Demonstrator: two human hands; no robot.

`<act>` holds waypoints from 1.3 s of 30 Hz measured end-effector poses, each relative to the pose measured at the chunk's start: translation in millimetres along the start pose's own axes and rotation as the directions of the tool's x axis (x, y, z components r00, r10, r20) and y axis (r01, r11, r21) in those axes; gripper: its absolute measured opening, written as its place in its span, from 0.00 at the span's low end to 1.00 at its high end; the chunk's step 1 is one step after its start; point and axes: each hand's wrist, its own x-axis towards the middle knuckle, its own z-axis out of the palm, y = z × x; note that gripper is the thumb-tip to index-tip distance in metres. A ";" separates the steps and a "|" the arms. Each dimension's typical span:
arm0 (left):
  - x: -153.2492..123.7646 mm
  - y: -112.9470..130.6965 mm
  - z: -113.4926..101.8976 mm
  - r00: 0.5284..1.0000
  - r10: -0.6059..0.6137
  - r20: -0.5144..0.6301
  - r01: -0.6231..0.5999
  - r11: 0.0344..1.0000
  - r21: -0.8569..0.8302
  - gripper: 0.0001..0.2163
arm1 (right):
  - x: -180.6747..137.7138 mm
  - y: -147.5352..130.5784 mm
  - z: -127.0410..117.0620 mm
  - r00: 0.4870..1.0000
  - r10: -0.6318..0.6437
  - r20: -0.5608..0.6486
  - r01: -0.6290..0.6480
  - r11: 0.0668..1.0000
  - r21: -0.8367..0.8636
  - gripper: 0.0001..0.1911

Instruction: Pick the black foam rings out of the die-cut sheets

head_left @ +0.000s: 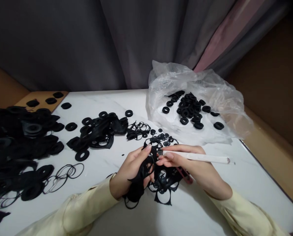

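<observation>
My left hand (pixel 134 164) is closed round a clump of black rubber rings and ragged offcuts (pixel 138 182), thumb on top. From the right, my right hand (pixel 185 160) grips a slim white-handled tool (pixel 202 156) between thumb and fingers. Its short dark tip points left and meets, or nearly meets, the rubber in my left hand; I cannot tell which. Beneath both hands lie black rubber scraps with round holes cut through (pixel 164 196). A red handle-like loop (pixel 185 176) shows partly under my right hand.
A clear plastic bag (pixel 225 95) at the back right bears many black rings (pixel 190 106). Black rings and sheets are heaped at the left (pixel 20 137). Another pile (pixel 102 127) lies mid-table, beside thin loops (pixel 138 129) and small discs (pixel 166 137). A grey curtain (pixel 82 42) hangs behind.
</observation>
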 end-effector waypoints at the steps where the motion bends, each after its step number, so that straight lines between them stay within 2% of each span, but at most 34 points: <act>1: 0.0 0.2 0.1 1.000 0.003 0.006 -0.003 1.000 0.006 0.19 | -0.8 0.5 0.6 1.000 -0.013 -0.006 0.013 0.999 -0.035 0.11; 11: 0.2 -0.9 -0.6 1.000 -0.006 0.016 0.005 0.999 0.039 0.19 | -3.4 8.5 -0.3 0.994 -0.106 -0.033 0.094 0.959 -0.267 0.12; 14: 0.1 -2.7 -1.2 1.000 0.007 0.018 -0.008 0.999 0.035 0.19 | -2.7 11.9 -0.7 0.972 -0.235 -0.013 0.214 0.904 -0.371 0.10; 16: -0.1 -3.8 -1.1 1.000 0.019 0.006 -0.019 0.999 0.044 0.18 | -2.1 14.7 -0.2 0.930 -0.369 -0.004 0.327 0.829 -0.454 0.09; 18: -0.2 -5.2 -1.0 0.999 0.037 -0.007 -0.037 0.997 0.061 0.17 | -1.9 16.7 0.8 0.900 -0.436 0.001 0.380 0.783 -0.492 0.08; 22: 0.4 -8.5 -1.9 0.996 0.091 -0.012 -0.089 0.990 0.105 0.16 | -3.5 19.3 3.5 0.924 -0.383 0.021 0.346 0.811 -0.472 0.08; 25: 0.8 -11.4 -2.9 0.993 0.114 -0.013 -0.111 0.983 0.143 0.16 | -4.6 23.4 4.6 0.911 -0.408 0.061 0.384 0.786 -0.485 0.08; 31: 0.4 -16.1 -4.2 0.993 0.113 -0.030 -0.106 0.979 0.173 0.13 | -1.2 35.1 6.6 0.786 -0.581 0.214 0.570 0.544 -0.615 0.11; 35: -1.0 -14.9 -2.3 0.993 0.102 -0.051 -0.091 0.980 0.177 0.13 | 1.2 45.6 9.2 0.713 -0.658 0.242 0.619 0.429 -0.658 0.13; 39: -1.6 -12.9 0.8 0.992 0.090 -0.093 -0.068 0.973 0.222 0.13 | 0.3 57.1 6.7 0.633 -0.713 0.301 0.650 0.278 -0.708 0.21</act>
